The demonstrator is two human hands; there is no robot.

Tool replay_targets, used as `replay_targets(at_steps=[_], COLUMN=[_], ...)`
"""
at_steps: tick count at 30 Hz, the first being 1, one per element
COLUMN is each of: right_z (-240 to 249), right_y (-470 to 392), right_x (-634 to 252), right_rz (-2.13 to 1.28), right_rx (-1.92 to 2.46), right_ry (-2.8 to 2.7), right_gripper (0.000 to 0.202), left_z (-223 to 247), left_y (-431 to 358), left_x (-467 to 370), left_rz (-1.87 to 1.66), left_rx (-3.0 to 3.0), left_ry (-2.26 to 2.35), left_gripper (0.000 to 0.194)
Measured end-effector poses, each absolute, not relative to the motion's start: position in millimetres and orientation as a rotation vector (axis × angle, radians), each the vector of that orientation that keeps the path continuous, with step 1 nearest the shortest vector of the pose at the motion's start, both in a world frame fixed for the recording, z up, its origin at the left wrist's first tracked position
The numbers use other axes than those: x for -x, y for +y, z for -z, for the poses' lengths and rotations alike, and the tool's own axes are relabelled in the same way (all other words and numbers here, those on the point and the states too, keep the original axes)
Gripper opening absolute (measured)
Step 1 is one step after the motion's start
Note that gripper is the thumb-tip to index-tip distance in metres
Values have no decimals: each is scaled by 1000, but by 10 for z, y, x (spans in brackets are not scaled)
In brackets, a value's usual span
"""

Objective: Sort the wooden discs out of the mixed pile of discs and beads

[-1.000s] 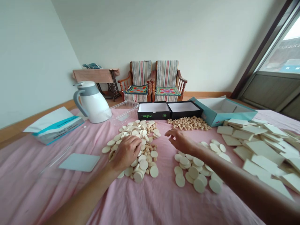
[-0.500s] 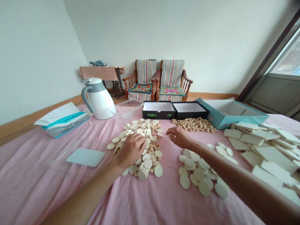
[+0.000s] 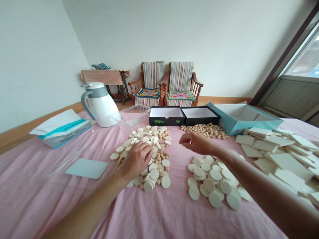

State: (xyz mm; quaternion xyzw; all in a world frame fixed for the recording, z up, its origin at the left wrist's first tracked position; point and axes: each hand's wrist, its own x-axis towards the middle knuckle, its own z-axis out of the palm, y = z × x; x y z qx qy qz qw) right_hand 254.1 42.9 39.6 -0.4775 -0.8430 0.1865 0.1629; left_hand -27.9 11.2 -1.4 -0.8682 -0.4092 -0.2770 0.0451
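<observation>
My left hand (image 3: 138,158) rests on a mixed pile of pale round discs (image 3: 149,186) and small wooden beads (image 3: 161,157), its fingers curled down; what they may hold is hidden. To the right, my right hand (image 3: 194,142) hovers over the pink cloth with its fingers bent together, between the mixed pile and a heap of small wooden beads (image 3: 208,130); anything within it is too small to make out. Nearer me, below the right forearm, lies a second group of pale discs (image 3: 210,185).
Two black boxes (image 3: 166,121) (image 3: 201,120) and a blue box (image 3: 236,126) line the back. Square pale tiles (image 3: 281,159) are heaped at right. At left are a jug (image 3: 106,109), a clear plastic tray (image 3: 136,116), a packet (image 3: 63,131) and a white card (image 3: 87,168).
My right hand has moved slightly right relative to the piles and turned a little. The left hand stays over the mixed pile. The whole view has shifted slightly.
</observation>
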Motion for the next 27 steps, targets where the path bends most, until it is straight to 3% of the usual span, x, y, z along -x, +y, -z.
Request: replay_targets(at_steps=[5,11,14,21,27], right_z=[-109,-48,-197,-724,-602], right_y=[621,631,539,194,314], right_x=[-1988,-1952,-2180,-2950,-2773], right_rz=[-288,-240,-316,-877,-603], right_rx=[1196,1395,1452,1512,1447], right_ry=[-2490,-2506,-2489,-2877,-2610], right_gripper=[41,34,32,22,24], left_z=[4,0,10,19,17], left_y=[99,99,106,119,123], left_x=[277,277,279,276,280], left_rz=[847,824,828,865,843], left_rx=[2649,2657,2654,2635,2644], left_ry=[-1248,-1265,-1260,-1227,-1234], left_gripper=[15,14,14,13,14])
